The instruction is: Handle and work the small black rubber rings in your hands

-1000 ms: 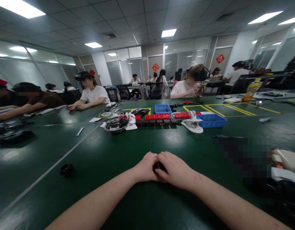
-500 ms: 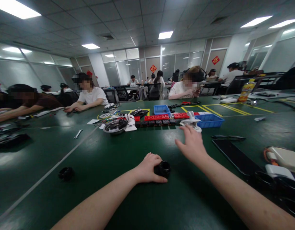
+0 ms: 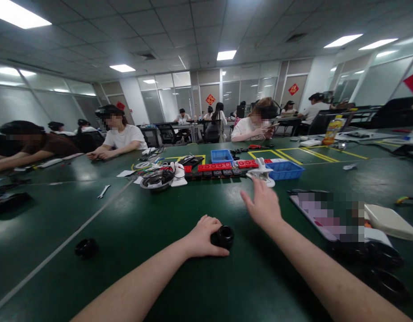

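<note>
On the green table, my left hand is curled around the left side of a black cylindrical part with a round opening on top. My right hand hovers to the right and farther off, fingers apart and holding nothing, just in front of a white clamp-like piece. Another black ring-shaped part lies alone at the left. Several black rings rest at the lower right, beside a phone whose screen is lit.
Across the middle stand red and black blocks, a blue bin, a smaller blue bin and a bowl of cables. A wrench lies left. People sit opposite, one in a white shirt.
The view has shifted slightly to the right. The phone screen, dark before, is now lit. Both hands keep nearly the same pose, the left still around the black part.
</note>
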Motion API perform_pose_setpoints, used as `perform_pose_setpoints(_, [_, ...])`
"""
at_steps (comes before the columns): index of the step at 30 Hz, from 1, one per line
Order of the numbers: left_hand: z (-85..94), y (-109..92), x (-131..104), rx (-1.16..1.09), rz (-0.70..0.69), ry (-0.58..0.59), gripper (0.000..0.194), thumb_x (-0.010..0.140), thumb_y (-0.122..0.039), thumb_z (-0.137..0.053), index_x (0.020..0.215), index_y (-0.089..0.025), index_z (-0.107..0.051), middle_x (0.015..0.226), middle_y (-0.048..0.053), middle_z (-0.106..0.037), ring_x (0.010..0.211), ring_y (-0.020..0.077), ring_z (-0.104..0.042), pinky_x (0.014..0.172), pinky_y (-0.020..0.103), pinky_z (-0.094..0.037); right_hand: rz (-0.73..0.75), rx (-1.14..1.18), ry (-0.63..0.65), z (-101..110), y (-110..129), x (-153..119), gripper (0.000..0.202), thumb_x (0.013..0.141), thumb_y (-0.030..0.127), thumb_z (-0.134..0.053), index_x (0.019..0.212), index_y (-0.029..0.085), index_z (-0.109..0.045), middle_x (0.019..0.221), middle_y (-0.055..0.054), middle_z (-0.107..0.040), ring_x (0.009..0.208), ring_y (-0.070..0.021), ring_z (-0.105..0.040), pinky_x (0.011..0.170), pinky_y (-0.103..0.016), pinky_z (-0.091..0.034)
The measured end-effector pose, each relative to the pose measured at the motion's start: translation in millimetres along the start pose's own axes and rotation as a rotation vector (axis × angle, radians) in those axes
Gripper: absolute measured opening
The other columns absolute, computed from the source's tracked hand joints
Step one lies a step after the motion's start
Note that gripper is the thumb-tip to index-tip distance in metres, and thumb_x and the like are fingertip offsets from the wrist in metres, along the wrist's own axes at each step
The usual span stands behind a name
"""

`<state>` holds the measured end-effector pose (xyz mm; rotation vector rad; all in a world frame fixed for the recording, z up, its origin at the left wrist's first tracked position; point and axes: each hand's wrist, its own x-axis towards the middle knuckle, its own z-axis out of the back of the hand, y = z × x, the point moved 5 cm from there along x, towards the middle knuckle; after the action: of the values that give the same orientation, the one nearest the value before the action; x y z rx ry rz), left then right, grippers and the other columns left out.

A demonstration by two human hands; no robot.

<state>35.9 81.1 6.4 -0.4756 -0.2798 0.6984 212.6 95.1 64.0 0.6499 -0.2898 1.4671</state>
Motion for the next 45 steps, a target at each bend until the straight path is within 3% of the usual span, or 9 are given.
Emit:
perform_pose_setpoints(3, [-1.3,-0.8,0.4,0.009,0.026,-0.047,0.060,0.054,-0.055,-0.070,0.103,-0.023,-0.054,0.105,0.003,-0.054,0.102,0.0257,-0.046,0.102,0.050,-0.017,0.240,0.219,0.198,6.1,60.7,-26.5,0.047,0.085,0.044,-0.036,0.119,0.012,-0.043,0.108,-0.012,-0.055,0.098,-0.0239,-0.049,0.082,-0.036,-0.038])
perform_pose_setpoints(6, [-2.6,-4.3,0.8,0.082,0.089,-0.084,0.072,0.050,-0.053,-0.072,0.111,-0.023,-0.047,0.108,0.005,-0.054,0.104,0.0278,-0.046,0.101,0.055,-0.012,0.312,0.222,0.283,5.4,85.4,-49.3,0.044,0.082,0.045,-0.042,0.112,0.014,-0.049,0.101,-0.010,-0.056,0.093,-0.0239,-0.050,0.078,-0.037,-0.038])
perform_pose_setpoints(16, [-7.7,-6.4,2.8,0.233,0.104,-0.132,0.039,0.064,-0.038,-0.061,0.099,-0.021,-0.052,0.095,0.003,-0.056,0.093,0.0221,-0.051,0.102,0.051,-0.016,0.318,0.104,0.346,-21.7,84.2,-63.8,0.023,0.084,0.037,-0.043,0.085,0.016,-0.053,0.083,-0.007,-0.053,0.077,-0.0215,-0.051,0.066,-0.033,-0.039])
perform_pose_setpoints(19, [-6.9,3.1,2.9,0.177,0.060,-0.165,0.040,0.059,-0.037,-0.066,0.092,-0.019,-0.054,0.091,0.002,-0.056,0.090,0.0213,-0.051,0.101,0.047,-0.022,0.465,0.150,0.328,-23.7,85.2,-64.0,0.015,0.083,0.026,-0.042,0.083,0.015,-0.053,0.082,-0.007,-0.054,0.075,-0.0204,-0.049,0.066,-0.033,-0.039])
perform_pose_setpoints(24, [-5.3,15.7,5.4,0.073,-0.021,-0.092,0.036,0.056,-0.027,-0.068,0.088,-0.017,-0.056,0.092,0.004,-0.053,0.088,0.0212,-0.050,0.082,0.032,-0.042,0.758,0.549,0.334,-15.8,85.9,-69.2,0.012,0.068,0.011,-0.042,0.073,0.018,-0.052,0.078,-0.004,-0.055,0.080,-0.0183,-0.046,0.075,-0.032,-0.037])
perform_pose_setpoints(28, [-4.2,13.6,5.8,0.101,-0.070,-0.063,0.033,0.058,-0.029,-0.068,0.088,-0.018,-0.058,0.093,0.003,-0.051,0.091,0.0223,-0.048,0.083,0.033,-0.040,0.693,0.754,0.321,-12.8,84.6,-69.7,0.011,0.054,0.010,-0.038,0.057,0.019,-0.045,0.062,-0.001,-0.050,0.075,-0.0180,-0.045,0.072,-0.033,-0.036])
perform_pose_setpoints(34, [-4.3,7.4,3.9,0.136,-0.056,-0.075,0.039,0.057,-0.027,-0.068,0.093,-0.018,-0.055,0.091,0.003,-0.052,0.089,0.0221,-0.048,0.083,0.034,-0.040,0.666,0.789,0.341,-14.2,85.9,-68.5,0.011,0.055,0.012,-0.037,0.055,0.019,-0.047,0.057,0.000,-0.052,0.070,-0.0166,-0.046,0.071,-0.033,-0.033])
perform_pose_setpoints(41, [-6.6,8.1,3.0,0.128,-0.020,-0.149,0.033,0.062,-0.025,-0.064,0.093,-0.019,-0.054,0.099,0.004,-0.053,0.095,0.0224,-0.048,0.086,0.035,-0.039,0.563,0.527,0.265,-18.9,80.2,-65.0,0.014,0.064,0.011,-0.041,0.058,0.018,-0.051,0.064,-0.001,-0.054,0.073,-0.0170,-0.044,0.075,-0.034,-0.032])
perform_pose_setpoints(45, [-4.9,9.9,3.0,0.154,0.035,-0.204,0.046,0.059,-0.035,-0.067,0.099,-0.019,-0.051,0.104,0.005,-0.052,0.097,0.0240,-0.048,0.092,0.041,-0.033,0.486,0.405,0.180,-10.9,77.6,-60.9,0.017,0.067,0.013,-0.046,0.080,0.018,-0.056,0.087,-0.005,-0.055,0.085,-0.0193,-0.045,0.084,-0.037,-0.030])
